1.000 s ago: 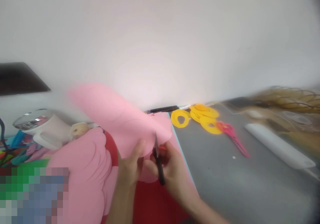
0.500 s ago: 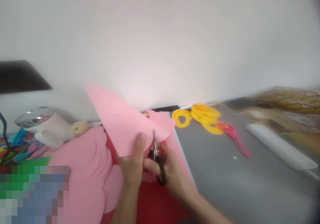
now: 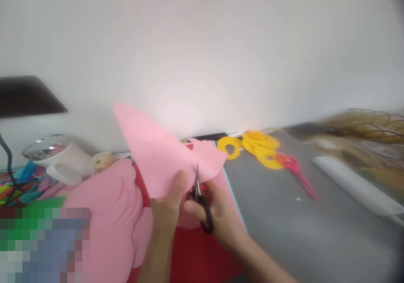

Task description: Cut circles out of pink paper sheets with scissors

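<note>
My left hand (image 3: 168, 201) pinches the lower edge of a pink paper sheet (image 3: 151, 159), thumb on top and the other fingers hidden beneath. Faint curved outlines show on the sheet, which is raised and tilted. My right hand (image 3: 219, 213) is closed round the black handles of a pair of scissors (image 3: 205, 211). The blades point away from me, lie close together, and sit at a cut in the paper just right of my left thumb. Below the hands is a red sheet (image 3: 202, 253), and a pile of pink paper cut-outs (image 3: 104, 215) lies to the left.
Yellow paper rings (image 3: 259, 144) and pink scissors (image 3: 298, 175) lie on the grey tabletop (image 3: 284, 232). Further right is a white power strip (image 3: 353, 184). A white mug-like object (image 3: 66, 161) and colourful bits stand at left. A pale wall (image 3: 202, 56) rises behind.
The pink sheet's upper corner has shifted slightly right, and more of its drawn curves show. Both hands and the scissors have moved slightly right in view; the grips look the same.
</note>
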A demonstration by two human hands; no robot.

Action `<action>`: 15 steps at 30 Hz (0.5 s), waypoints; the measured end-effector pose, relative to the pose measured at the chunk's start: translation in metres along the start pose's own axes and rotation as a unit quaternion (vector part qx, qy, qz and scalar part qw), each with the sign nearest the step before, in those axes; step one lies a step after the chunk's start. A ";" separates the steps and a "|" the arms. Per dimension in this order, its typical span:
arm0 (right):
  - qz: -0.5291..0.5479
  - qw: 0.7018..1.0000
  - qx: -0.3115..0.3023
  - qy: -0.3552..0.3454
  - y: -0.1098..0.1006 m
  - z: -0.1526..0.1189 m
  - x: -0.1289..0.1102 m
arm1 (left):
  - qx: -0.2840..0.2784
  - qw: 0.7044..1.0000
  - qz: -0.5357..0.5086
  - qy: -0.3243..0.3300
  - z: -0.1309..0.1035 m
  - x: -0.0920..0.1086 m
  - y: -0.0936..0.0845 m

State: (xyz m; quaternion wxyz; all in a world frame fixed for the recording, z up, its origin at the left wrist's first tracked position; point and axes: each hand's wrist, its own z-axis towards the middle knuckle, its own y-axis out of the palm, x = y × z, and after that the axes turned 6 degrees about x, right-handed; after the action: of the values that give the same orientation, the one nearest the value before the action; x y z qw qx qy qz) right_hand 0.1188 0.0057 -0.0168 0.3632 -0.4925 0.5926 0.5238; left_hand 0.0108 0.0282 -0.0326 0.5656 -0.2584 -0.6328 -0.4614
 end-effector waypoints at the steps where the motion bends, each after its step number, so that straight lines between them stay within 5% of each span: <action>1: 0.000 1.000 0.000 0.002 0.000 0.000 -0.001 | 0.009 1.000 0.010 0.003 -0.001 0.002 0.001; 15: -0.016 1.000 -0.013 0.006 -0.001 -0.001 -0.001 | 0.036 0.999 0.008 0.010 -0.001 0.006 0.005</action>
State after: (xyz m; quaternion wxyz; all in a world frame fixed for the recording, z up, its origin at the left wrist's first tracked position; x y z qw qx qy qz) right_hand 0.1199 0.0053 -0.0158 0.3616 -0.5098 0.5799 0.5226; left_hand 0.0147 0.0283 -0.0257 0.5847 -0.2376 -0.6413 -0.4363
